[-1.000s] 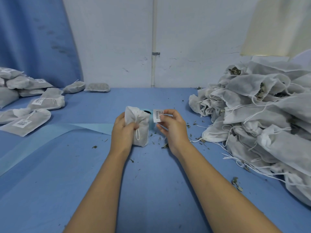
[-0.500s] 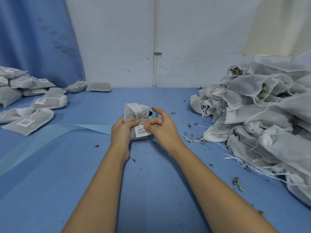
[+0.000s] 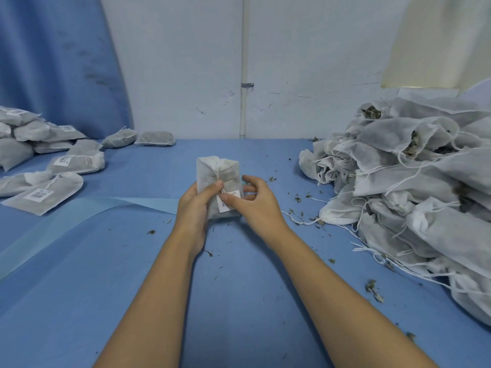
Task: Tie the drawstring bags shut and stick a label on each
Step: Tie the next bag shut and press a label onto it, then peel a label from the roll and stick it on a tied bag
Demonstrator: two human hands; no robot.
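Observation:
A small white drawstring bag [image 3: 216, 173] filled with dark herbs stands upright over the middle of the blue table. My left hand [image 3: 195, 205] grips its left side, thumb across the front. My right hand [image 3: 252, 205] presses its thumb on a white barcode label [image 3: 226, 201] that lies on the bag's lower right front; the other fingers are spread behind the bag. The bag's drawstring runs down its front under my left thumb.
A big pile of untied white bags [image 3: 414, 181] with loose strings fills the right side. Tied, labelled bags [image 3: 45, 192] lie at the left and back left. Herb crumbs [image 3: 297, 199] dot the blue table [image 3: 106, 261]. A white wall stands behind.
The label went from my right fingertips onto the bag's front. The bag now stands taller and is turned a little, and my right thumb has slid over the label.

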